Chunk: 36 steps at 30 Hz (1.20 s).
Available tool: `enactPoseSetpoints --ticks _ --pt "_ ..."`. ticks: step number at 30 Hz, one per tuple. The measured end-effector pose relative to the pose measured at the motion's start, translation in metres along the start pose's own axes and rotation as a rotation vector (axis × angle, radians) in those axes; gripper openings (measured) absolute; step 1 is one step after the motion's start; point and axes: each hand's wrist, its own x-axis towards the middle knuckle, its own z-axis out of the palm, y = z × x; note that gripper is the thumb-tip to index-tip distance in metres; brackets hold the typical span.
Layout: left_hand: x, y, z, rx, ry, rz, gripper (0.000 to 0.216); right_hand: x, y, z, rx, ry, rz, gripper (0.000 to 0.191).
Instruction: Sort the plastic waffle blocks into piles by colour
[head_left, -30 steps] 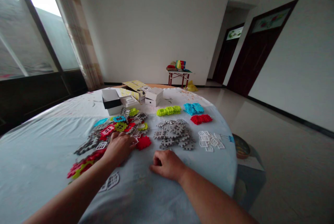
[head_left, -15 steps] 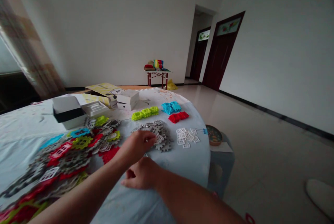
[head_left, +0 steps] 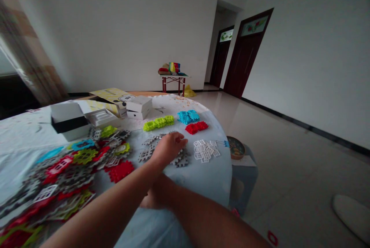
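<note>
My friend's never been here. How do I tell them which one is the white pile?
Start at the big round table and go to its right-hand edge. There, right of the grey pile under the left hand and nearer than the small red pile, lies the white pile. Its neighbours are grey and red; it alone is all white, with window-like pieces.

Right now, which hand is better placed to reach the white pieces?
Probably the left hand: it is at the gray pile, nearer the white pieces; the right hand sits farther back, partly hidden beneath it.
</note>
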Motion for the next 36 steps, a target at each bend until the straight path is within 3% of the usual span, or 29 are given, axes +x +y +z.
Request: enactPoseSetpoints --ticks 3,9,15,21,29,36 --pt "-0.026 -0.014 -0.023 0.074 0.045 -0.007 0.036 -0.003 -0.006 -0.004 -0.012 -0.026 -0.070 0.018" --pt "-0.082 -0.046 -0.053 0.240 0.085 -0.101 0.033 -0.007 -0.015 -0.009 0.014 -0.056 0.020 0.015" --pt "-0.113 -0.088 -0.090 0.441 0.141 -0.177 0.035 -0.010 -0.015 -0.007 0.065 -0.042 0.003 0.014" --pt "-0.118 -0.116 -0.127 0.671 0.097 -0.339 0.033 -0.009 -0.014 -0.007 0.092 -0.024 -0.015 0.016" --pt "-0.101 -0.133 -0.111 0.788 -0.020 -0.154 0.027 -0.009 -0.016 -0.006 0.093 -0.008 0.001 0.015" --pt "-0.093 -0.143 -0.122 0.941 0.050 -0.204 0.021 -0.010 -0.017 -0.007 0.105 -0.023 0.008 0.015"
